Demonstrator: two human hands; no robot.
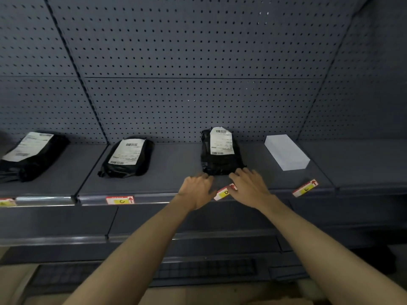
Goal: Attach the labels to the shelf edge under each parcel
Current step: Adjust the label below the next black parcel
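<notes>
A grey shelf (171, 168) carries three black parcels with white shipping labels: one at far left (33, 156), one left of centre (127, 158), one at centre (220, 151). A white box (286, 151) sits to the right. The label C (120, 200) is fixed on the shelf edge under the second parcel. The label D (224, 192) lies tilted on the shelf front, between my hands. My left hand (196, 190) and my right hand (251, 186) rest palm down just in front of the centre parcel, fingertips near its front edge. The label E (305, 188) lies tilted in front of the white box.
A pegboard back wall (198, 62) rises behind the shelf. Another label (6, 202) shows at the far left shelf edge. A lower shelf (132, 236) runs beneath, and a tan floor (17, 280) lies below.
</notes>
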